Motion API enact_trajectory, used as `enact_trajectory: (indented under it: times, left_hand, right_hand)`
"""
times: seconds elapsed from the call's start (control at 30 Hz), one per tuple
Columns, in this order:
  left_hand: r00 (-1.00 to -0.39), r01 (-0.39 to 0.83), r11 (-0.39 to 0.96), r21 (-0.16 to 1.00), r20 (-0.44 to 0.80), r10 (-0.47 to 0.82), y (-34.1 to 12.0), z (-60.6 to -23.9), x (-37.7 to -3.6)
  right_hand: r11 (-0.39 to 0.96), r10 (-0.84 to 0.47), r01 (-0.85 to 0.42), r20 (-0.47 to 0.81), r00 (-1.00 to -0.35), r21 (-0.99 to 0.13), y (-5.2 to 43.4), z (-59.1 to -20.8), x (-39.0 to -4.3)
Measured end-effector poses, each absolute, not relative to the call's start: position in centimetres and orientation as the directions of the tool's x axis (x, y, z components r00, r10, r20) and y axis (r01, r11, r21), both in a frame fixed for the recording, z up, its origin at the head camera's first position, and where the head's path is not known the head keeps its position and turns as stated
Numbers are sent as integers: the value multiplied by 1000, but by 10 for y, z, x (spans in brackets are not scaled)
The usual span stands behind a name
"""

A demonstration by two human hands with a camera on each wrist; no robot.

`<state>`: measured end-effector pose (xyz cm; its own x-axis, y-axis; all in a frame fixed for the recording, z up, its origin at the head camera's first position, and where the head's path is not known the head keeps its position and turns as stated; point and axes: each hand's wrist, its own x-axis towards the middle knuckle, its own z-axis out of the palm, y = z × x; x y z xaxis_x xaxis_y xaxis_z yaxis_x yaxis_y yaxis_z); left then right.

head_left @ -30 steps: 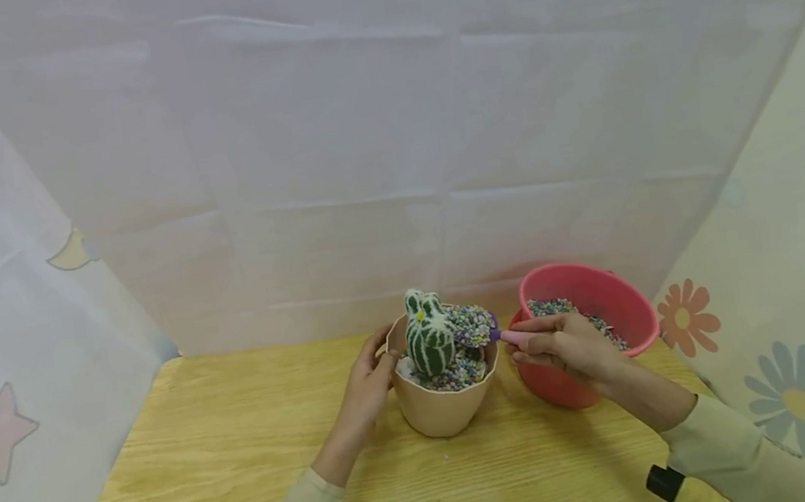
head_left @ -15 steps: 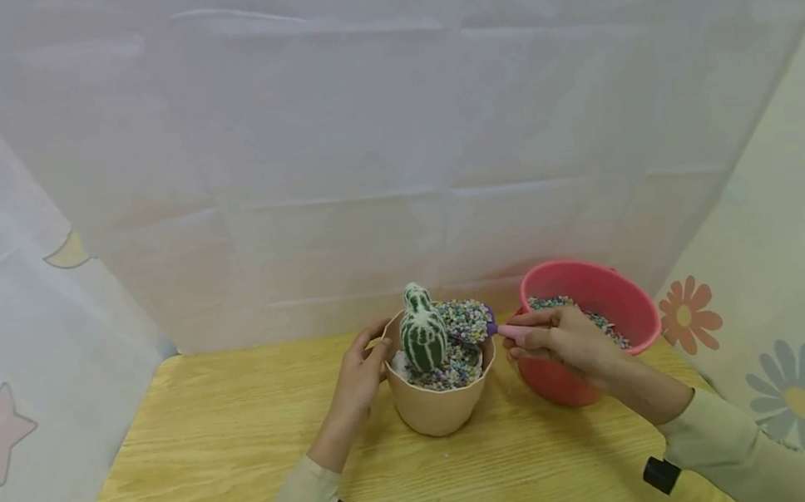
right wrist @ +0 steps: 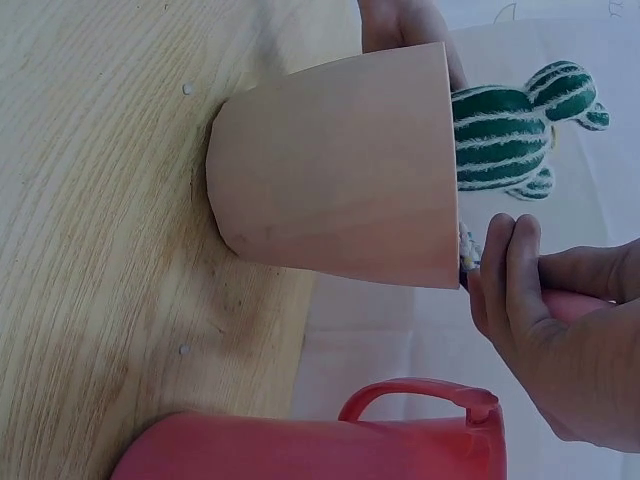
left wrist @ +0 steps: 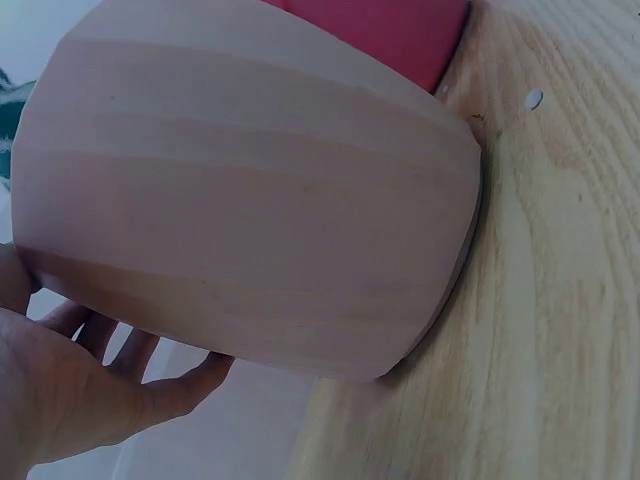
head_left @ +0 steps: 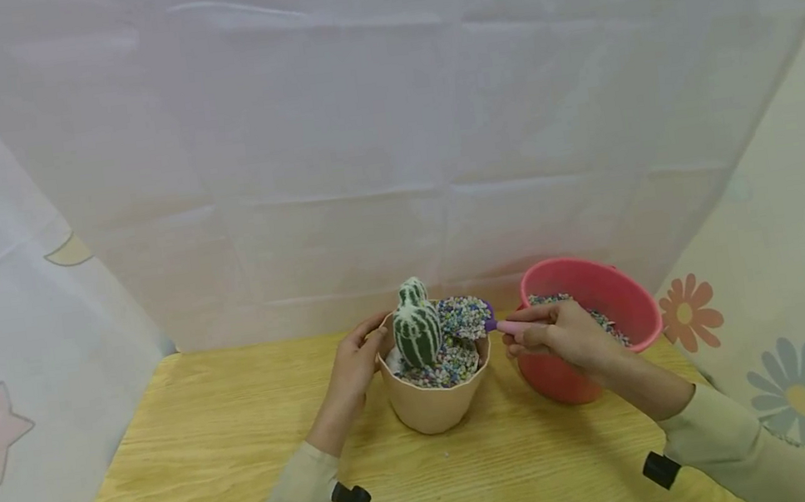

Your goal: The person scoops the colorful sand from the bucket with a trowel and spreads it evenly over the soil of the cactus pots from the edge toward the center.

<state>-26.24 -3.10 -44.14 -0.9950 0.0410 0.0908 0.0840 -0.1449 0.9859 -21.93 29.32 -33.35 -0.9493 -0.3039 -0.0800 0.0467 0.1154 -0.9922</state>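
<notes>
A green-and-white striped cactus (head_left: 417,334) stands upright in a peach flower pot (head_left: 433,408), amid multicoloured gravel (head_left: 454,362). My left hand (head_left: 353,367) holds the pot's left side, thumb by the rim and fingers round the outside, as the left wrist view also shows. With my right hand (head_left: 562,338) I grip the pink handle of a small trowel (head_left: 511,327). Its purple blade, heaped with gravel, lies over the right part of the pot, beside the cactus. In the right wrist view the pot (right wrist: 335,165) hides most of the blade.
Right of the pot, partly behind my right hand, stands a red bucket (head_left: 624,307) with more gravel inside and a handle (right wrist: 415,388). The wooden table (head_left: 244,438) meets a pale cloth backdrop (head_left: 327,126). Small specks (right wrist: 186,89) lie on the tabletop.
The pot has shifted slightly left and turned, so the cactus shows a narrower side. The left hand has moved along with it. The trowel stays loaded, slightly farther left.
</notes>
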Motion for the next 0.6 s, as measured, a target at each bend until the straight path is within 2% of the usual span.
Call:
enact_trajectory:
  times: [0.33,0.6]
  left_hand:
    - [-991,92,-126,988,104,89,-37,-440,-273]
    - [-984,88,-35,996,92,153,-44,-439,-286]
  right_hand:
    - [152,-328,34,-83,-941,-988,294,-335,-222]
    - [282,-327,17,-113,-938,-959,293,-327,-226]
